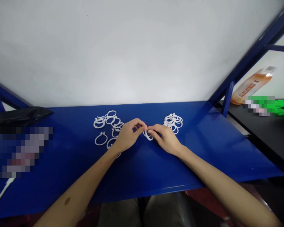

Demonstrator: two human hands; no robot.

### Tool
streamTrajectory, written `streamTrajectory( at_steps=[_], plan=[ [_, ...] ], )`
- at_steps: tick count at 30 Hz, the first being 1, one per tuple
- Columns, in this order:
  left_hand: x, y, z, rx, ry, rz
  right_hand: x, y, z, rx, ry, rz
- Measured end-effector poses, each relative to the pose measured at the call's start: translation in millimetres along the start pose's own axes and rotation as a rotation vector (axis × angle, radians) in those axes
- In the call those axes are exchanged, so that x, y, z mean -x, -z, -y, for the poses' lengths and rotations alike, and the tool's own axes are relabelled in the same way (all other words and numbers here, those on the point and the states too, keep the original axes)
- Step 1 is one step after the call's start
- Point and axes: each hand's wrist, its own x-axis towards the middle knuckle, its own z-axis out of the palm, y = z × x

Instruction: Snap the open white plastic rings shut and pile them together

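Between my hands is a white plastic curtain ring (148,136), its top pinched by the fingertips of both. My left hand (130,134) comes in from the left with thumb and forefinger closed at the ring's ends. My right hand (167,137) grips the same ring from the other side; the fingers hide its upper part. A loose spread of several white rings (101,138) lies left of my left hand, some partly covered by it. Just beyond my right hand sits a tighter pile of rings (174,121).
The blue table (142,176) meets a white wall (132,50) at the back. A black plastic bag (21,116) and a white cable (2,192) lie at the left. On a black surface to the right are an orange drink bottle (253,85) and a green fuzzy item (282,108).
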Motion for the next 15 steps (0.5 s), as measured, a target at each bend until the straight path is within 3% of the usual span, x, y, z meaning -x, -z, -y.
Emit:
streamTrajectory(
  at_steps=[6,11,15],
  plan=[
    [0.5,0.1,-1.6,0.009,0.096,-0.099,2.4,-2.0,5.7,0.079,0.052,-0.115],
    [0.4,2.2,2.0,0.245,0.104,-0.005,2.3,-1.9,4.7,-0.003,0.012,-0.202],
    [0.3,2.3,4.3,0.321,0.073,0.012,1.4,0.9,8.2,-0.127,-0.07,-0.153]
  ],
)
